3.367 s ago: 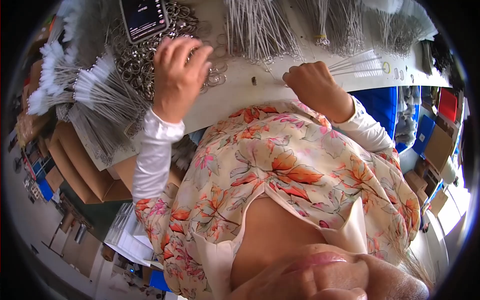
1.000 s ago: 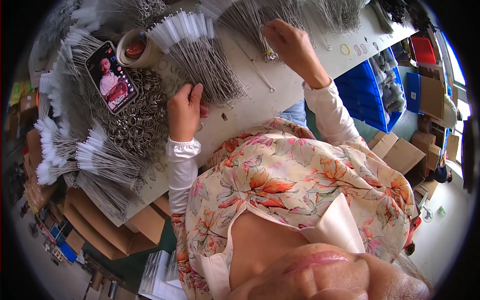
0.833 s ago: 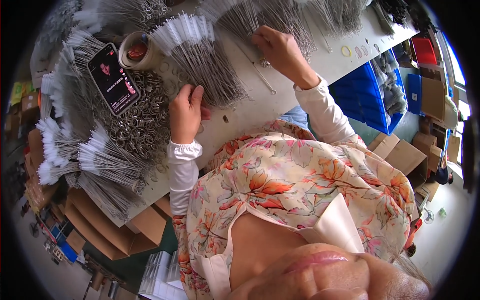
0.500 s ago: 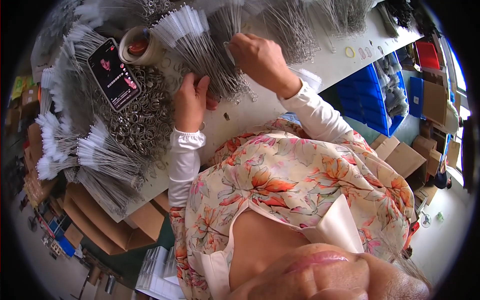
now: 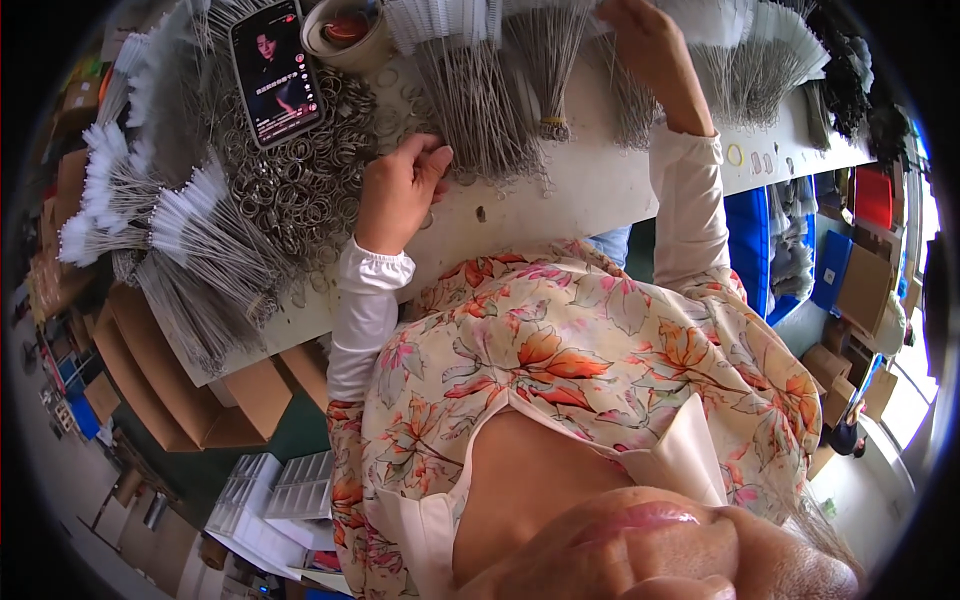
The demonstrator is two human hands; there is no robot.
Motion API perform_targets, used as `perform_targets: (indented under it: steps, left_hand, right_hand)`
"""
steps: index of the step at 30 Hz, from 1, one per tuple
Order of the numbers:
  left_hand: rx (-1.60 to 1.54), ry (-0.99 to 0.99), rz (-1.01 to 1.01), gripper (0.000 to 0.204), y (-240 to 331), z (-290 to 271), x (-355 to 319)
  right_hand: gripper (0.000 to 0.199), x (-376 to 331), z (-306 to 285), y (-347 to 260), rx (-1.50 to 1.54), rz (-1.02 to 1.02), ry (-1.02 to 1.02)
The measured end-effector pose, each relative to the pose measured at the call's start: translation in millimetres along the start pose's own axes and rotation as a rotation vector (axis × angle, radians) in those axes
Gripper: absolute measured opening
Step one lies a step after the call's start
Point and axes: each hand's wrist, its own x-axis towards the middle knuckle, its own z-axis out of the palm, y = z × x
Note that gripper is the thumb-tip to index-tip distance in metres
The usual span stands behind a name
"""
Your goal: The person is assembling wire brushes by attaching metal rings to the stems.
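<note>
Beside the near edge of a loose bundle of wire-handled brushes [image 5: 480, 110] with white bristles, my left hand [image 5: 395, 195] rests with its fingers curled in and the thumb against them. Whether anything small is pinched there is hidden. To the right of that bundle lies a narrower bunch of brushes [image 5: 548, 70] with a yellowish band near its looped ends. My right hand [image 5: 655, 60] reaches to the far side, above more wire brushes [image 5: 632, 105]. Its fingers look stretched out, and the upper edge of the picture cuts some off.
A heap of metal split rings [image 5: 300, 170] lies left of my left hand, with a lit phone [image 5: 278, 75] on it. Next to the phone stands a round tub [image 5: 345, 45]. Brush bundles [image 5: 195, 220] overhang the table's left. Blue bin [image 5: 745, 240] and cardboard boxes [image 5: 200, 400] stand below.
My right hand has left the middle brushes and moved right and farther away. My left hand has curled closer at the bundle's near edge. The whole view has shifted.
</note>
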Motion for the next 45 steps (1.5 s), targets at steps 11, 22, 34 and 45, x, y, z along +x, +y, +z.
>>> perform_targets:
  steps: [11,22,34,45]
  left_hand:
    - [0.013,0.002,0.041,0.019,-1.7,-6.1,-10.1]
    - [0.101,0.429,0.020,0.010,-18.9,-70.0,-38.4]
    - [0.133,0.401,0.057,0.011,-11.7,-59.7,-52.1]
    - [0.251,0.441,0.121,0.016,-22.1,-65.7,-53.8]
  right_hand:
    - [0.018,3.5,24.0,7.3,-0.129,-0.290,0.129]
    - [0.012,-45.1,13.2,-34.7,0.160,-0.035,-0.170]
    - [0.010,-118.8,4.1,-61.0,-0.620,-0.641,-0.615]
    - [0.004,-149.1,35.8,-27.9,-0.411,-0.513,-0.674]
